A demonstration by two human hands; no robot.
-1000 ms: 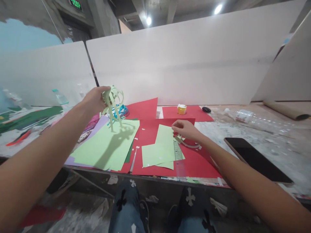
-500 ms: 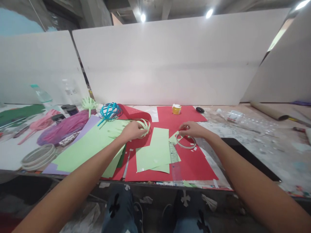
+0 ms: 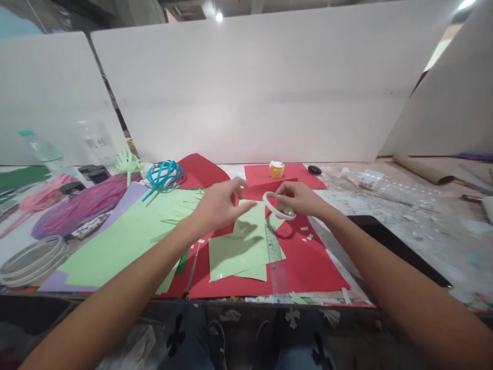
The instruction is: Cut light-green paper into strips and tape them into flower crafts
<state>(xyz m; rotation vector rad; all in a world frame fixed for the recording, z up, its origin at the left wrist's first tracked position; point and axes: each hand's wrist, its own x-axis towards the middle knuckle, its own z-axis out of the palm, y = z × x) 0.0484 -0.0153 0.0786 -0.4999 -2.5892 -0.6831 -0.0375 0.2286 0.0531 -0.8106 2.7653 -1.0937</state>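
My right hand [image 3: 298, 199] pinches a white ring [image 3: 278, 208], a roll of tape by its look, and holds it tilted above the red paper [image 3: 308, 267]. To the left of the ring, my left hand [image 3: 219, 205] hovers with thumb and fingers apart, nothing between them. Below it lie light green paper pieces [image 3: 234, 252], with a clear ruler [image 3: 274, 246] along their right edge. Large light green sheets [image 3: 123, 241] with a cut fringe rest left of them, partly under my left forearm.
A blue strip ball [image 3: 165, 176] and a magenta bag [image 3: 84, 205] sit on the left, near several white rings [image 3: 34, 259]. Behind stands a yellow jar [image 3: 276, 169]. Plastic bottles [image 3: 393, 187] and a black tablet [image 3: 396, 249] are on the right.
My left hand has let go of the curled green strips and moved right, its fingers spread. My right hand has lifted the white ring off the red paper and moved slightly left. The view has shifted.
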